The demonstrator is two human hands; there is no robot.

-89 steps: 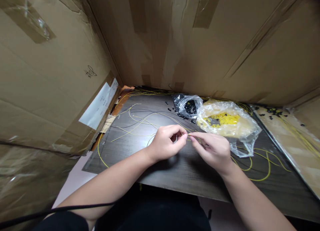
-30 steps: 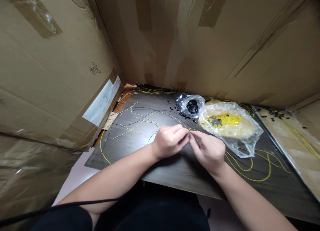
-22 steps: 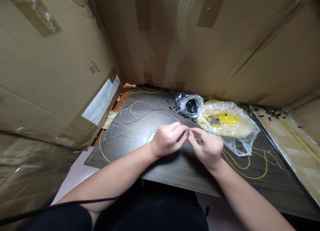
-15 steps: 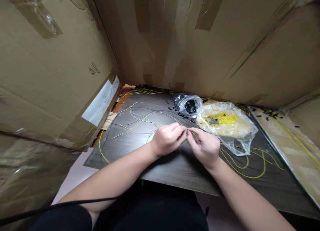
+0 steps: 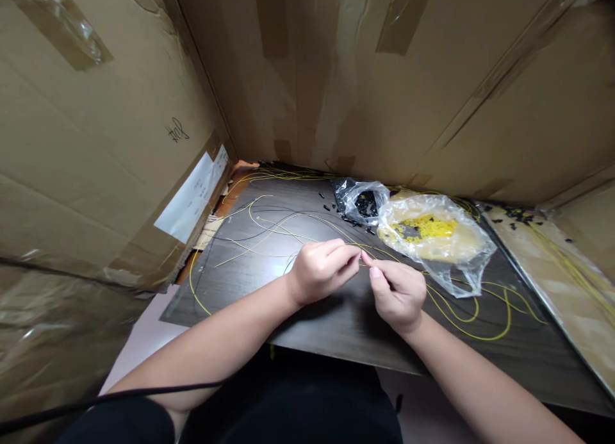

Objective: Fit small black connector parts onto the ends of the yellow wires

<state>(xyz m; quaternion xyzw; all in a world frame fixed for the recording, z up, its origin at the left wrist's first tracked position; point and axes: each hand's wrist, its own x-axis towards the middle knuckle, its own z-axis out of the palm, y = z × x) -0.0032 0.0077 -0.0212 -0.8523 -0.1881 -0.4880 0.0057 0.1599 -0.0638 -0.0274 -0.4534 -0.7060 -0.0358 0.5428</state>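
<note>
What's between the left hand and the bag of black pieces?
Head view: thin strands, yellow and dark, cross the tabletop there, with loose black pieces close by the bag.

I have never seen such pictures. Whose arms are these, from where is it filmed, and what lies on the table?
There is no machine: these are a person's bare arms, filmed by a camera worn on the head. The left hand and right hand nearly meet at the fingertips above a dark table; anything pinched there is too small to tell. Yellow cords lie around, and farther back a small clear bag with black pieces and a larger one with yellow pieces.
</note>
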